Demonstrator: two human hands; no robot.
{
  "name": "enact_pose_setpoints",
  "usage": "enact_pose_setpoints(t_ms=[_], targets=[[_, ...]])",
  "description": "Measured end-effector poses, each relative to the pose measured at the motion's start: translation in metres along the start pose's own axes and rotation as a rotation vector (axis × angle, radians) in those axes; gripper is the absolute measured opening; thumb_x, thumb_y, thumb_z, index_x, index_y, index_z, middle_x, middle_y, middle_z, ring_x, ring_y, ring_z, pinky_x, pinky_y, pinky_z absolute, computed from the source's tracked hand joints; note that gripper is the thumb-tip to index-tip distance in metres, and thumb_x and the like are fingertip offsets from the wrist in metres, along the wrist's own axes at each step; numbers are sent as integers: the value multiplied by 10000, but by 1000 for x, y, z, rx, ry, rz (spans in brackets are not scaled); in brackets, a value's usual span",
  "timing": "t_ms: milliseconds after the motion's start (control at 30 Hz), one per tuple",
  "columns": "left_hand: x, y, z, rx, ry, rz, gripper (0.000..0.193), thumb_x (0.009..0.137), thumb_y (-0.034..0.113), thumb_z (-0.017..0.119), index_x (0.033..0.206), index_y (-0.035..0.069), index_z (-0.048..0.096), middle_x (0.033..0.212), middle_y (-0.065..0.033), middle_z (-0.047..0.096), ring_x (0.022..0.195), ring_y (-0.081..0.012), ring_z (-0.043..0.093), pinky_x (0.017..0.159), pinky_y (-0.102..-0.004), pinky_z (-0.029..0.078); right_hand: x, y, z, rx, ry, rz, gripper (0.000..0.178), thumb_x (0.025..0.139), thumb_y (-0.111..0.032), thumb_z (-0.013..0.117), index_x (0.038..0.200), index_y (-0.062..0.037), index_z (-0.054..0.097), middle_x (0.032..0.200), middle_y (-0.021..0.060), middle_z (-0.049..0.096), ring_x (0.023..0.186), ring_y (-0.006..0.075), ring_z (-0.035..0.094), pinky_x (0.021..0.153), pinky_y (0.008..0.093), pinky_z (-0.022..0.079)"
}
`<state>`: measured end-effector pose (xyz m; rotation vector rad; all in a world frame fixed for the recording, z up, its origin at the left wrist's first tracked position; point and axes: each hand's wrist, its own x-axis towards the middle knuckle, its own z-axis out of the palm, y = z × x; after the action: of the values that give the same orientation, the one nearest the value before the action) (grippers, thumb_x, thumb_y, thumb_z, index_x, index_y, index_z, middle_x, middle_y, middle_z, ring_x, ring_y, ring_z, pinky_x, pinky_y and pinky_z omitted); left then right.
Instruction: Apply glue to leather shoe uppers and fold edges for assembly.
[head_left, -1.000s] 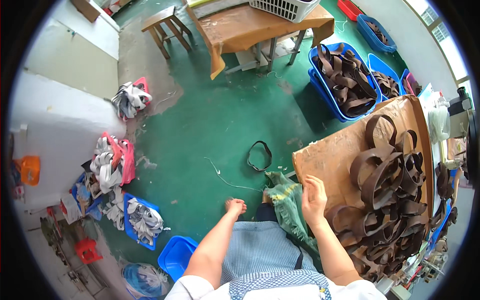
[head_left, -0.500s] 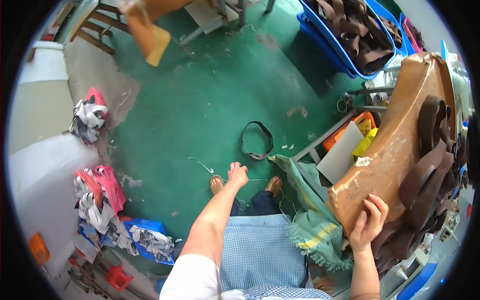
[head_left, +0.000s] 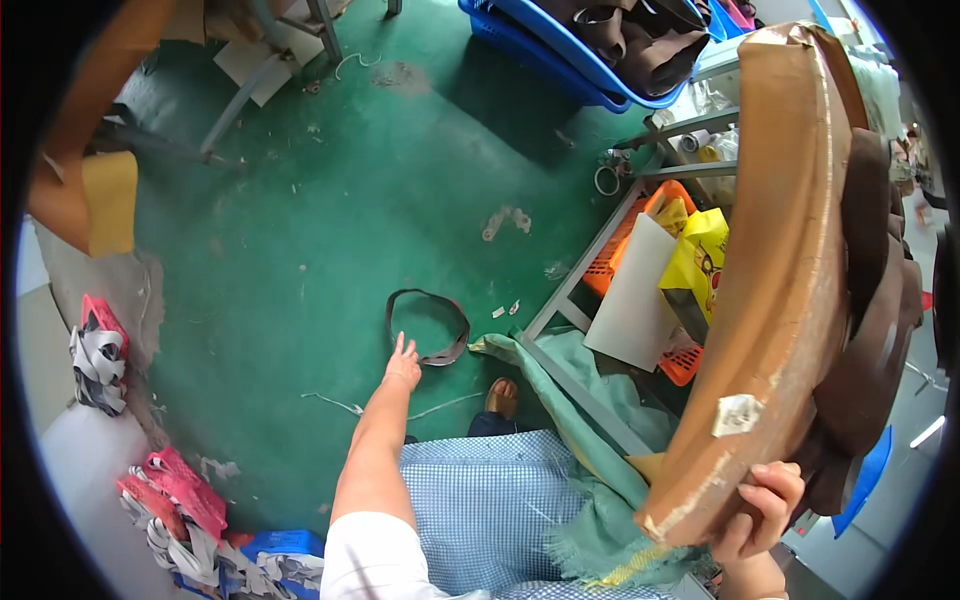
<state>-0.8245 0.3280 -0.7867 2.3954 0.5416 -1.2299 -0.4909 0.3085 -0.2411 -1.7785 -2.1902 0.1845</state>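
A dark loop of band [head_left: 462, 343] lies on the green floor in front of me. My left hand [head_left: 403, 366] reaches down with its fingers stretched out, over or just beside the near left edge of the loop. Nothing shows in that hand, and whether it touches the band I cannot make out. At the right, my right hand [head_left: 765, 515] rests with loosely bent fingers at the near end of a worktop in brown covering [head_left: 760, 330]. Dark brown strips [head_left: 865, 350] are heaped along the worktop's far right side.
A green cloth [head_left: 560, 385] hangs beside the worktop's metal frame. Under it stand an orange basket [head_left: 610, 250], a pale board [head_left: 632, 295] and a yellow bag [head_left: 697, 265]. A blue basket [head_left: 545, 50] of brown pieces is ahead; a pink basket [head_left: 185, 490] stands left.
My left hand has reached forward to the loop, its fingers now extended. The view has swung, so the scene sits further left. My right hand stays at the worktop's near end.
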Motion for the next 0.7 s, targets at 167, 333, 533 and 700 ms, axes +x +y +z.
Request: enact_pose_setpoints(t_ms=[167,333,533,700], targets=[[-53,13,-56,-281,419,2,221,873,137,556,1069,94,649,1063,-119,673,1214,-292,521,1159,-632,187,20,-3,6,105,20,20,291,674,0,616,963,-4,650,1043,181,606,829,304,578,718,391,480],[-155,37,-102,-824,642,-314,292,707,105,707,961,97,565,977,-127,645,1042,-303,580,1068,-556,338,26,-7,14,271,124,11,260,716,34,677,971,-11,657,1046,160,628,880,323,615,756,384,521],[-328,73,-214,-1423,1099,-638,515,725,41,774,1165,78,510,978,-118,639,1025,-309,613,887,-417,505,24,-11,12,359,199,35,180,782,-25,670,959,-32,640,1054,146,628,920,330,626,816,412,524],[-491,136,-382,-1282,1432,-402,560,767,-57,719,1255,54,467,991,-132,646,960,-233,649,858,-343,519,30,-25,4,588,71,338,230,907,-216,642,1065,-49,639,1088,139,630,975,317,635,861,412,522]])
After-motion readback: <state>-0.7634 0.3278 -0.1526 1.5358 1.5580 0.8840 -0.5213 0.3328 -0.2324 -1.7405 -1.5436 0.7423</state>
